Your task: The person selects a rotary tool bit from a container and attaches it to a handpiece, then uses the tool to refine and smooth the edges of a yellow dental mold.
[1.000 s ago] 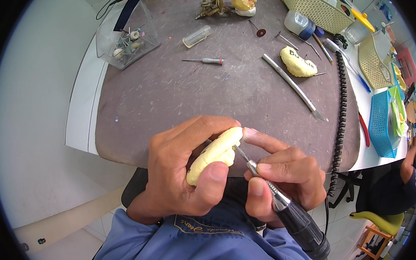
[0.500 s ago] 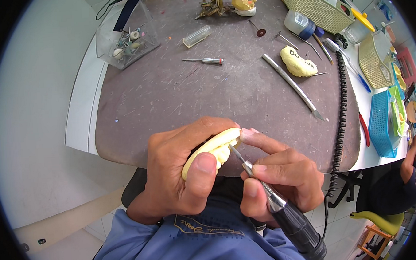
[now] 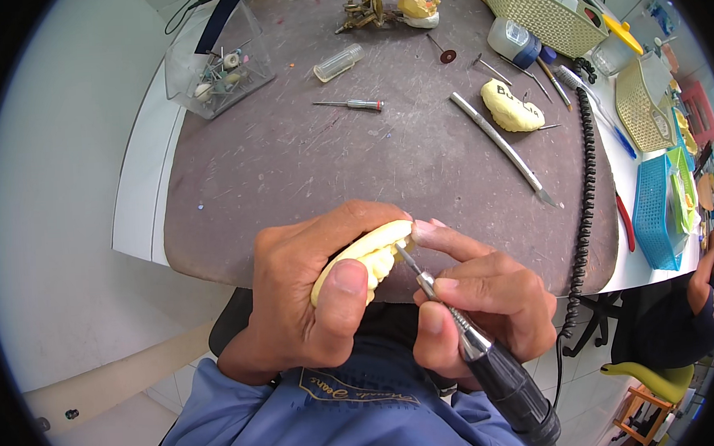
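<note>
My left hand [image 3: 304, 286] is closed round a pale yellow dental cast [image 3: 375, 250], thumb across its tooth side and fingers behind it. A black and silver rotary handpiece [image 3: 507, 385] lies in my right hand [image 3: 494, 300], pinched near its metal nose. Its thin bur [image 3: 407, 257] meets the cast beside the teeth, though I cannot tell how firmly it touches. My right index fingertip rests at the cast's upper end. The cast's underside is hidden by my left palm.
A craft knife [image 3: 502, 147] and a second yellow cast [image 3: 512, 107] lie on the brown board [image 3: 265, 171]. A coiled cord [image 3: 586, 203] hangs at the right. Farther off stand a clear box of burs [image 3: 218, 73], a brass articulator [image 3: 374, 8] and baskets [image 3: 544, 11]. Another person [image 3: 677, 319] sits at right.
The bur tip and the cast have shifted very slightly against each other. Both hands keep nearly the same place and grip.
</note>
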Demonstrator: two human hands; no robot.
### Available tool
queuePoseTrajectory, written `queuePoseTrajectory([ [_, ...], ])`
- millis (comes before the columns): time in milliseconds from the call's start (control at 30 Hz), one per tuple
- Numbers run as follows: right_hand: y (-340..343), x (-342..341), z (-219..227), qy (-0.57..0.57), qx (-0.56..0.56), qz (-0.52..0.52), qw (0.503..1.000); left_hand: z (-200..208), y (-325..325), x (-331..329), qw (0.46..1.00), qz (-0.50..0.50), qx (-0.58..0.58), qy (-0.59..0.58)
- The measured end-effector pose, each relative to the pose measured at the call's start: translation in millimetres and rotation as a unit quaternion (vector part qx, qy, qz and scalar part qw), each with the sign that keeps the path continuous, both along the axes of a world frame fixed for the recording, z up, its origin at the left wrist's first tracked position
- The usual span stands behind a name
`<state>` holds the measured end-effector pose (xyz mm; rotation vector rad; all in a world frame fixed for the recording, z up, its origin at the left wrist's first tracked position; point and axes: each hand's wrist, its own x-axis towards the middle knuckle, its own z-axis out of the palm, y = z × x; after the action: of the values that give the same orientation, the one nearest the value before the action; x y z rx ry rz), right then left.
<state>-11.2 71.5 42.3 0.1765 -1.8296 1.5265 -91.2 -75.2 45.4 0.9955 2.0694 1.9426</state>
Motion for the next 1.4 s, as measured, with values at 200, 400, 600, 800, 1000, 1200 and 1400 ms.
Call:
queuePoseTrajectory([
  [200,-0.7,3.3,-5.3,0.013,0.002,-0.011,1.0,6.3,-2.9,0.0,0.999,-0.006,-0.035,-0.014],
  [400,0.6,0.7,-6.5,0.056,-0.001,-0.03,0.998,5.3,-5.4,1.3,0.983,-0.062,0.071,-0.157],
  [600,-0.3,-1.4,-13.6,0.088,0.007,-0.029,0.996,14.4,-11.3,-2.1,0.967,-0.099,0.058,-0.229],
  [800,-3.6,-4.6,-8.4,0.09,-0.011,-0.01,0.996,2.8,-7.1,-2.2,0.985,-0.093,0.047,-0.138],
  [1000,-5.6,0.0,-8.5,0.057,-0.005,-0.007,0.998,3.2,-4.6,-5.4,0.996,-0.089,-0.018,0.005],
  [1200,-2.5,0.1,-6.8,0.057,0.003,-0.017,0.998,4.0,-4.0,-7.4,0.995,-0.072,-0.034,0.066],
  [1400,-3.3,0.8,-7.1,0.034,-0.013,-0.007,0.999,5.8,-4.1,-7.1,0.995,-0.073,-0.039,0.056],
])
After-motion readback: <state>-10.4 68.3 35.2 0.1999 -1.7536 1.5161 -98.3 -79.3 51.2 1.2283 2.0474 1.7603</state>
